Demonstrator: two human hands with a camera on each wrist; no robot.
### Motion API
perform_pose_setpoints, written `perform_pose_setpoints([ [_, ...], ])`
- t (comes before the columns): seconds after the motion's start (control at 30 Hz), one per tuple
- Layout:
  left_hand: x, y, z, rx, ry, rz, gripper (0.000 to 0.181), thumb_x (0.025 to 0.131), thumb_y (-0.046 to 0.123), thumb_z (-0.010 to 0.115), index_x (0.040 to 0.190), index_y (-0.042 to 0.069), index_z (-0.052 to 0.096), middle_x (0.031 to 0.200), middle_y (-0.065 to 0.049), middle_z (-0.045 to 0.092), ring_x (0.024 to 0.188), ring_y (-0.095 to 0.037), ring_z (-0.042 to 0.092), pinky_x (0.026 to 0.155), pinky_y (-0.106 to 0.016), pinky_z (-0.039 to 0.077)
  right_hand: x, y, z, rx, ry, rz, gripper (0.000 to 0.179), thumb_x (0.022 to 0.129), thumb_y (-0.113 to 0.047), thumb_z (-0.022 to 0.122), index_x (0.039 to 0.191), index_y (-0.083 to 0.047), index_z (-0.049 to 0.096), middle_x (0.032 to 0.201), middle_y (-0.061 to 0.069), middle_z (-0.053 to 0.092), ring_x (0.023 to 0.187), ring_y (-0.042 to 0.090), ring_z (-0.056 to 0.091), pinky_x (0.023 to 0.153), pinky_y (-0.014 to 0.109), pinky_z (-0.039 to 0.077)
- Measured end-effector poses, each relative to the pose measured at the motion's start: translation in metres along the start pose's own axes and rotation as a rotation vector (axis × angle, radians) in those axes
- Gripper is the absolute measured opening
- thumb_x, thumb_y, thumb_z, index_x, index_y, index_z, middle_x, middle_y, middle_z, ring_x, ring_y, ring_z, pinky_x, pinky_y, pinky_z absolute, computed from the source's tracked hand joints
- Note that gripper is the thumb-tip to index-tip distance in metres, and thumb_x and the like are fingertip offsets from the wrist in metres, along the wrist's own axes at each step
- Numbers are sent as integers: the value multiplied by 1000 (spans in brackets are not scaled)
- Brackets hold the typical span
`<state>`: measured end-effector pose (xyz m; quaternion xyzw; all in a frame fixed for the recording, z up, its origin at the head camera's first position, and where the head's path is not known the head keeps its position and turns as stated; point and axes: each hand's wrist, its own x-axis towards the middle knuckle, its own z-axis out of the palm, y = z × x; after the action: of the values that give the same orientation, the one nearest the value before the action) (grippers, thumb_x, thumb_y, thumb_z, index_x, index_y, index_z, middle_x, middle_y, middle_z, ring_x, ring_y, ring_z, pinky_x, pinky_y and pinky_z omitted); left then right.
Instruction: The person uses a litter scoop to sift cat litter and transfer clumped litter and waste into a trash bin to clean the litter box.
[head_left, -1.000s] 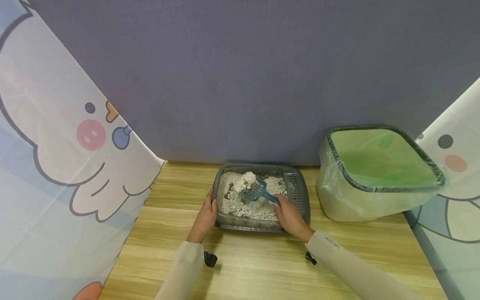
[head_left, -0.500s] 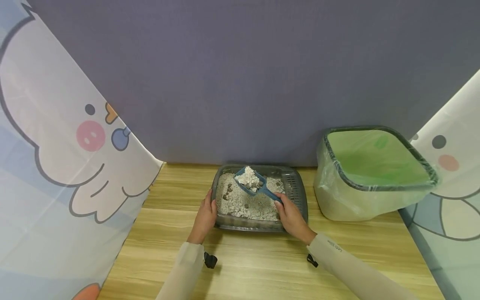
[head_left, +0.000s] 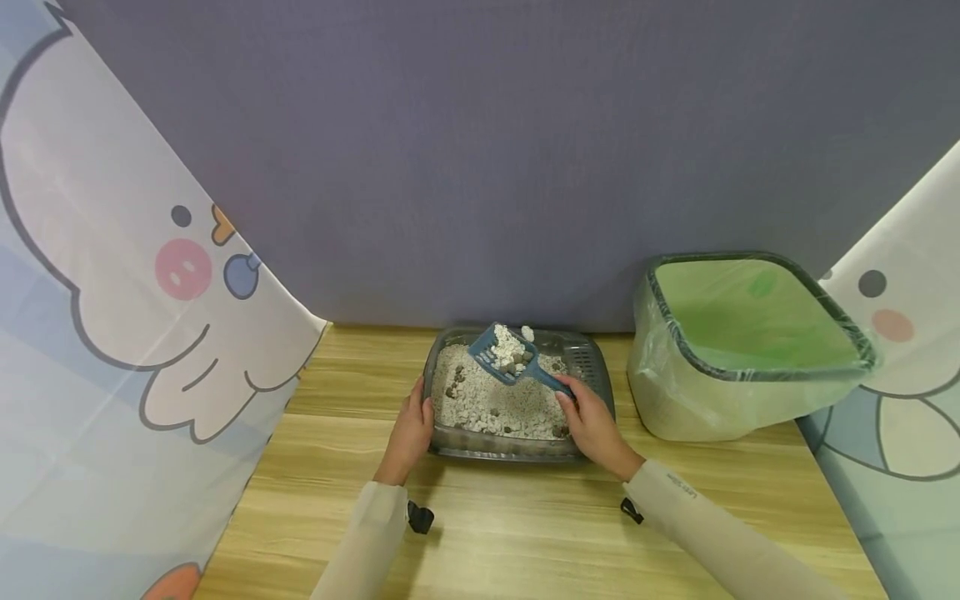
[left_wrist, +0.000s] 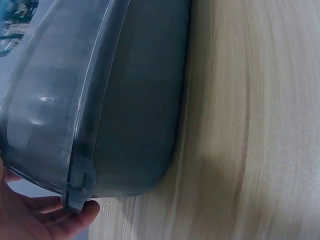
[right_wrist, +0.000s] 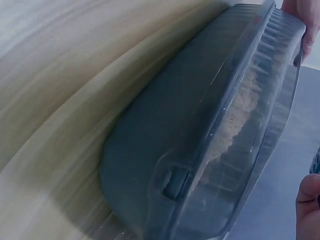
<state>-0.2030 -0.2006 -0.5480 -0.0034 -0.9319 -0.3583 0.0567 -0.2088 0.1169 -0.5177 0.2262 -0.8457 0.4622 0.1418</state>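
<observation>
A grey plastic litter box (head_left: 502, 448) stands on the table, holding pale litter (head_left: 495, 414) with small brown clumps. My left hand (head_left: 411, 429) grips its left end; in the left wrist view, the fingers (left_wrist: 75, 222) curl around the rim. In my right hand (head_left: 597, 429) is the handle of a blue slotted litter scoop (head_left: 549, 380). The scoop hangs tilted over the box, its blade carrying a heap of pale litter (head_left: 510, 347) and brown clumps. One white lump (head_left: 528, 333) shows at the blade's far edge. Only a thumb (right_wrist: 309, 197) of the right hand shows in the right wrist view.
To the right of the box stands a large bin (head_left: 690, 408) lined with a clear bag, its dark rim uppermost. A grey curtain (head_left: 480, 167) rises behind the wooden table (head_left: 510, 533). Cartoon-printed cloth (head_left: 112, 292) hangs on both sides.
The scoop has come up out of the litter with a load and shifted slightly, its heap now smaller and spread differently. My right hand moved a little right; the left hand stays on the box.
</observation>
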Motion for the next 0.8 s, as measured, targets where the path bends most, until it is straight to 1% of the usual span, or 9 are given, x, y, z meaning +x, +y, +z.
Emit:
perform_pose_setpoints([
  [0.1, 0, -1, 1, -6, 4, 0, 50, 104, 23, 32, 149, 3, 22, 135, -34, 37, 117, -48, 45, 92, -58, 38, 0, 2, -2, -26, 6, -22, 32, 98, -11, 52, 128, -1, 52, 80, -3, 46, 57, 7, 39, 52, 27, 38],
  [0.2, 0, -1, 0, -9, 3, 5, 50, 104, 23, 32, 149, 2, 22, 136, -34, 37, 117, -49, 44, 92, -58, 38, 1, 3, -2, -48, 5, -19, 33, 97, -12, 54, 129, -4, 52, 84, -1, 47, 59, 8, 40, 53, 26, 38],
  [0.37, 0, -1, 0, -6, -6, 5, 50, 105, 23, 31, 149, 2, 21, 135, -35, 37, 115, -49, 46, 91, -58, 39, 1, 0, -4, -51, 0, -13, 33, 97, -13, 54, 129, -8, 53, 83, 0, 45, 58, 10, 39, 52, 27, 37],
  [0.57, 0, 0, 0, 0, 15, 15, 50, 104, 23, 32, 149, 2, 23, 131, -36, 40, 112, -49, 48, 89, -58, 40, 2, -1, -5, -43, 8, -21, 33, 97, -13, 53, 130, -9, 53, 86, -1, 47, 60, 9, 41, 52, 26, 38],
  [0.7, 0, 0, 1, -1, 10, 17, 49, 104, 21, 32, 149, 1, 23, 133, -35, 39, 115, -49, 46, 92, -58, 39, 2, -1, -6, -11, -2, -25, 28, 99, -14, 51, 126, -8, 57, 76, -4, 47, 54, 7, 39, 48, 25, 37],
  [0.8, 0, 0, 0, -5, 6, 17, 49, 104, 20, 33, 149, 1, 22, 134, -35, 39, 117, -48, 44, 93, -58, 38, 3, -3, -8, 17, -24, -48, 27, 100, -13, 49, 124, -7, 60, 68, -5, 44, 49, 6, 34, 45, 25, 35],
])
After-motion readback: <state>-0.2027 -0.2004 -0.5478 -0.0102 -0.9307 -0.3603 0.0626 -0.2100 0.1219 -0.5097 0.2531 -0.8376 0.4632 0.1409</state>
